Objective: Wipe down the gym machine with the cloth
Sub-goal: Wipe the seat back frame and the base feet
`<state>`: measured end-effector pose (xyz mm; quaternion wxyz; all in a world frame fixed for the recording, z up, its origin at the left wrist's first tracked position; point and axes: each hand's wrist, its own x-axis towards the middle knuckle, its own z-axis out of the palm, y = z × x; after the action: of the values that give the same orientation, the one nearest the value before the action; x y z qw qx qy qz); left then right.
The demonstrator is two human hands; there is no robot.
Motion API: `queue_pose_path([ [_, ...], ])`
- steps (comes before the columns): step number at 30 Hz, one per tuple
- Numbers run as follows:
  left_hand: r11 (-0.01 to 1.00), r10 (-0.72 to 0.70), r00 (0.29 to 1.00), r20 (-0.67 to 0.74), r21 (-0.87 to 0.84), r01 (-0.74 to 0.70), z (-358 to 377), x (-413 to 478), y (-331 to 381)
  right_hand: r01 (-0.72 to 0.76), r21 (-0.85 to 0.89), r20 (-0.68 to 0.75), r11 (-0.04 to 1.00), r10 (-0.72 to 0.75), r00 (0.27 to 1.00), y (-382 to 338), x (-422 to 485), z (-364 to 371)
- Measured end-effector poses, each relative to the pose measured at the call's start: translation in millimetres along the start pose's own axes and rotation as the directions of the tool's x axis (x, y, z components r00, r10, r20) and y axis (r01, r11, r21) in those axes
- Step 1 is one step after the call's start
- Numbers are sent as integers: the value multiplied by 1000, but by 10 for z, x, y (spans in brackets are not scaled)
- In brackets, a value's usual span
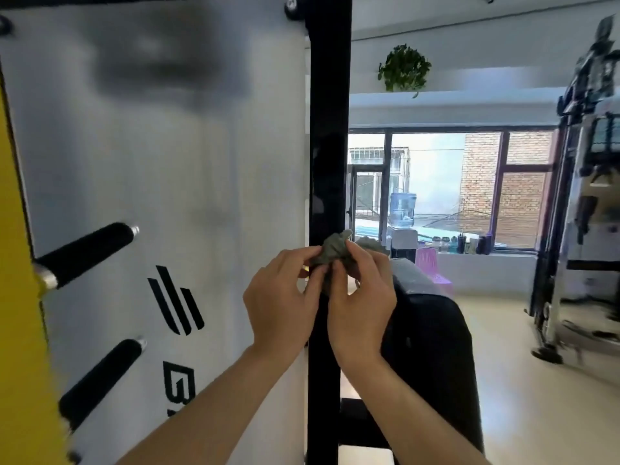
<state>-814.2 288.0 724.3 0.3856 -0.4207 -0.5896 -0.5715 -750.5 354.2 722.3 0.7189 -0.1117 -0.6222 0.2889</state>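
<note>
Your two hands are close together and both hold the cloth, a small grey-green bundle, crumpled. Your left hand pinches its left side with curled fingers, and your right hand pinches its right side, with the thumb on the near face. The cloth is in the air, just in front of the black post of the machine; I cannot tell if it touches the post. Left of the post is the white panel with a black logo, and two black pegs stick out from its left part. Right of the post, below your right hand, there is a black pad. Far behind, at the window, a water bottle stands.
</note>
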Motion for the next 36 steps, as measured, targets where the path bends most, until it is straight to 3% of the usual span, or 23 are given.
queue_pose_path([
  [6, 997, -77, 994, 82, 17, 76, -85, 750, 346, -88, 11, 56, 996, 87, 995, -417, 693, 89],
  [17, 990, -138, 982, 125, 43, 134, -221, 1909, 858, -120, -45, 218, 992, 127, 968, -1058, 1826, 98],
  [20, 975, -222, 962, 161, 60, 215, -260, 2121, 1029, -89, -55, 269, 995, 100, 958, -1226, 2018, 74],
  [23, 927, -375, 909, 183, 72, 368, -276, 2324, 1154, -91, -130, 311, 987, 128, 942, -1333, 2243, 83],
  [27, 832, -513, 812, 279, -71, 550, -298, 2482, 1258, -151, -230, 386, 961, 233, 893, -1473, 2484, 1],
  [32, 720, -493, 744, 450, -268, 640, -519, 2619, 1474, -224, -186, 456, 957, 286, 842, -1709, 2636, -227],
  [36, 596, -499, 595, 630, -249, 763, -774, 2632, 1687, -223, -260, 506, 939, 330, 797, -1910, 2631, -524],
])
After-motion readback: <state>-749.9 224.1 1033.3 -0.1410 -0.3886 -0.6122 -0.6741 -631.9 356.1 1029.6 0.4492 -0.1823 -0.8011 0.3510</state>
